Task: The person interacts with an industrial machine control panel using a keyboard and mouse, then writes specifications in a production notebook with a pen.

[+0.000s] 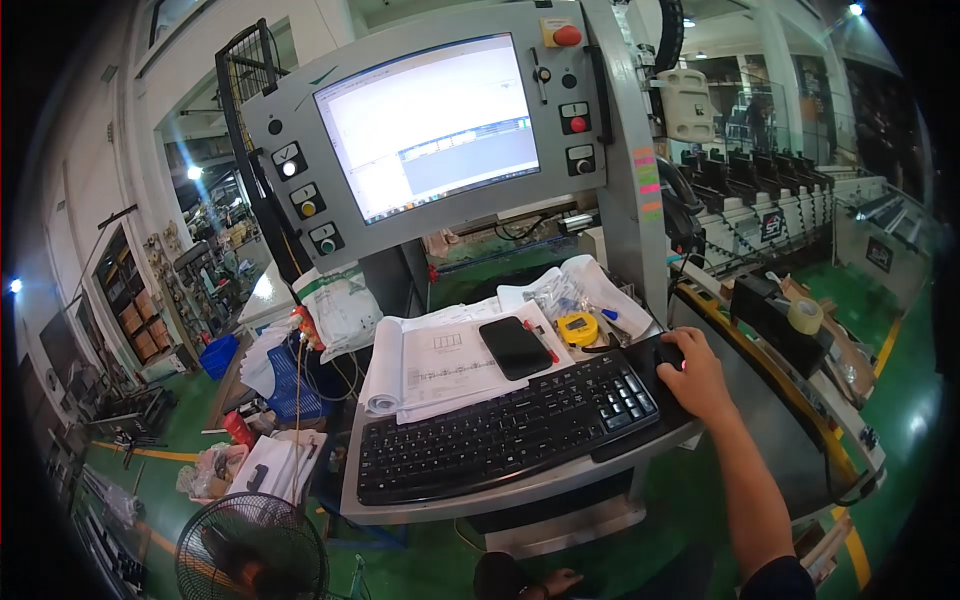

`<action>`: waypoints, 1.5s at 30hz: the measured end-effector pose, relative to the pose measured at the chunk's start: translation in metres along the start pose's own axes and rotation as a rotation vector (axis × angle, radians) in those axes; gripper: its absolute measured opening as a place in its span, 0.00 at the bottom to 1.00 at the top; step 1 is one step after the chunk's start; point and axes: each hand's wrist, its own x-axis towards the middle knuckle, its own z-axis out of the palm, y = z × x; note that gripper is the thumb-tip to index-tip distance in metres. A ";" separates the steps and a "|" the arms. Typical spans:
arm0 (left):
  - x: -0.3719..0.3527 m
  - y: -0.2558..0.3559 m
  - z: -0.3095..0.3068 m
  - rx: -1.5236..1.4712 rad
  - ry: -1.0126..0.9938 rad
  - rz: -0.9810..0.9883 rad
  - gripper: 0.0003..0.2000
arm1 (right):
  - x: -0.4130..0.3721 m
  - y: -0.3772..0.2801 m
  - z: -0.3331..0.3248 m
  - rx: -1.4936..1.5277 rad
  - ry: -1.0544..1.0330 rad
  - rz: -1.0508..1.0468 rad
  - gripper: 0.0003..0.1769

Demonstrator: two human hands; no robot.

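At the right end of the tray, my right hand curls over a dark computer mouse, which is mostly hidden under the fingers. Left of it lies a black keyboard. Low at the bottom edge, my left hand shows in part below the tray, fingers loosely extended, with nothing visible in it. Behind the keyboard are printed drawing sheets with a rolled edge, and a black smartphone rests on them. A yellow tape measure sits beside the phone. Above, a control panel carries a lit screen.
A red emergency button tops the panel's right side. A black fan stands lower left, near a blue basket. To the right, a tape roll rests on a dark box. Machinery stands behind on the green floor.
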 end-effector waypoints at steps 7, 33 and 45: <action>-0.006 0.004 -0.005 -0.013 -0.054 -0.026 0.41 | 0.000 0.002 0.001 0.008 0.001 -0.028 0.30; 0.006 0.003 -0.008 0.059 -0.221 -0.083 0.48 | -0.001 -0.005 0.001 0.021 -0.008 -0.115 0.26; 0.013 -0.002 -0.006 0.026 -0.248 -0.105 0.49 | -0.002 -0.005 0.000 0.004 -0.029 -0.130 0.26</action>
